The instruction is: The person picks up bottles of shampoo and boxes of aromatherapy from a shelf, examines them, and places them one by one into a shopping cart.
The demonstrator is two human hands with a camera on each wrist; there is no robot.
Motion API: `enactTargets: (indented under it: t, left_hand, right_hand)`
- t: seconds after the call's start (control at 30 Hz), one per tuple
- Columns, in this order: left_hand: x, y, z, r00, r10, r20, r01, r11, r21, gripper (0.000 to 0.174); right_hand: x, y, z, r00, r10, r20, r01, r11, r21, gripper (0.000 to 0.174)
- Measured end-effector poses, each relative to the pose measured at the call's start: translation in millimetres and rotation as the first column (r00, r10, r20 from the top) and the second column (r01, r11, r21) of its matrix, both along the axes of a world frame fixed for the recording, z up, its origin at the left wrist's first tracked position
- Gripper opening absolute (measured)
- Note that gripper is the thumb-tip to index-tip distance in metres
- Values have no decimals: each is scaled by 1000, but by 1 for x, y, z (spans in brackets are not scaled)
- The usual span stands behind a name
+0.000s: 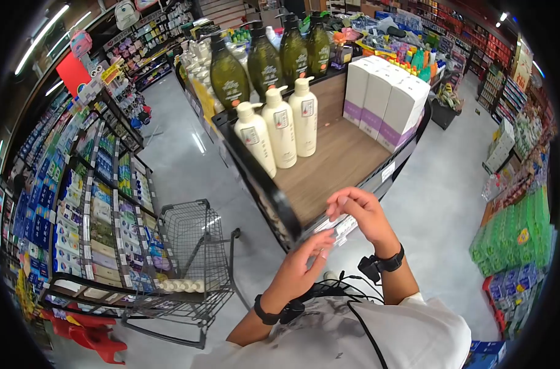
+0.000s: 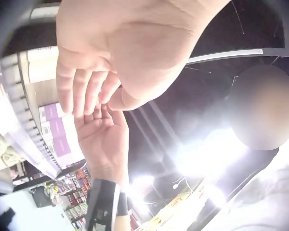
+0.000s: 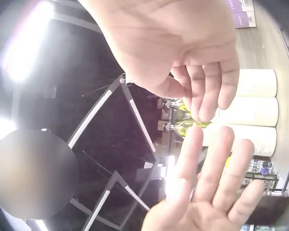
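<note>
By the display shelf's (image 1: 335, 166) near corner, left hand (image 1: 301, 270) and right hand (image 1: 364, 216), empty, fingers relaxed | left edge: cream pump bottles (image 1: 283, 138), likely weighty, firm, slick; best gripped round the body | far right corner: white boxes (image 1: 386, 101), probably lighter, dentable; hold sides.

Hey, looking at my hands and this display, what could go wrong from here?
If your left hand or right hand swings across the display, it might topple the cream pump bottles; they stand close together, so one could knock another. The loose black cable at your front might snag on the display's near edge. The shopping cart is to your left, so stepping that way might bump it.
</note>
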State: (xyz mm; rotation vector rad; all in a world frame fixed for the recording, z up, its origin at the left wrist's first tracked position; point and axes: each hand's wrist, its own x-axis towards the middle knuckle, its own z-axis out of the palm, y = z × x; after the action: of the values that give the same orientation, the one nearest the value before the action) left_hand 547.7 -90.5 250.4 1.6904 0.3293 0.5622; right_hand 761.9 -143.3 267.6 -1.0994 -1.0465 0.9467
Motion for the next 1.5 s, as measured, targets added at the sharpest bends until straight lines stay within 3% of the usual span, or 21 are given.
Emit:
enactTargets:
  t: [0.07, 0.1, 0.2, 0.3, 0.4, 0.5, 0.6, 0.7, 0.8, 0.9, 1.03, 1.2, 1.23, 1.33, 1.37, 1.47, 1.5]
  left_hand:
    - [45, -8, -3, 991, 89, 97, -96, 993, 70, 44]
    - [66, -4, 1, 995, 86, 53, -90, 993, 72, 51]
    - [131, 9, -12, 955, 264, 133, -272, 961, 53, 58]
    - [181, 44, -31, 896, 405, 181, -401, 914, -59, 67]
    - [216, 83, -48, 804, 563, 191, -540, 826, -160, 73]
    - [235, 120, -68, 730, 662, 173, -643, 750, -155, 76]
    - [241, 126, -51, 769, 620, 159, -612, 785, -97, 76]
    - [241, 126, -41, 722, 691, 17, -687, 720, -100, 79]
    - [254, 146, -75, 660, 734, 159, -746, 665, 31, 81]
    - [247, 134, -63, 666, 745, 32, -745, 663, 71, 79]
    - [241, 137, -81, 704, 702, 111, -711, 698, 93, 74]
    - [219, 96, -45, 748, 662, 45, -664, 748, 22, 68]
    - [219, 92, -51, 737, 656, 161, -671, 739, 58, 69]
    - [209, 49, -8, 761, 633, 143, -645, 760, 72, 70]
    - [203, 34, 8, 771, 629, 95, -636, 764, 107, 71]
    - [178, 3, 38, 806, 541, 240, -592, 731, 339, 71]
    - [169, -3, 49, 809, 488, 329, -586, 720, 372, 69]
  right_hand:
    - [40, 6, -2, 996, -82, -18, 81, 996, -20, 23]
    - [63, 15, -9, 996, -88, 23, 89, 995, -42, 24]
    - [111, 56, -26, 989, -139, 49, 139, 990, -3, 29]
    - [149, 117, -52, 972, -139, 187, 128, 989, 67, 47]
    - [148, 162, -46, 963, -149, 226, 138, 988, 61, 65]
    - [142, 198, -45, 899, -257, 356, 217, 965, 149, 78]
    - [141, 222, -47, 868, -253, 427, 189, 964, 187, 82]
    - [137, 237, -49, 950, -166, 266, 108, 969, 220, 83]
    - [131, 229, -38, 982, -106, 157, 73, 977, 202, 78]
    - [132, 239, -55, 897, -308, 318, 241, 942, 233, 74]
    - [136, 231, -54, 882, -327, 339, 253, 936, 245, 73]
    - [131, 190, -40, 879, -385, 281, 317, 912, 260, 75]
    - [124, 170, -23, 848, -433, 305, 352, 891, 287, 76]
    - [113, 136, 0, 857, -439, 271, 361, 885, 293, 76]
    - [114, 132, -4, 840, -471, 269, 384, 867, 318, 72]
    - [103, 95, 23, 843, -501, 197, 396, 825, 404, 67]
    - [93, 83, 34, 895, -440, 74, 370, 824, 429, 65]
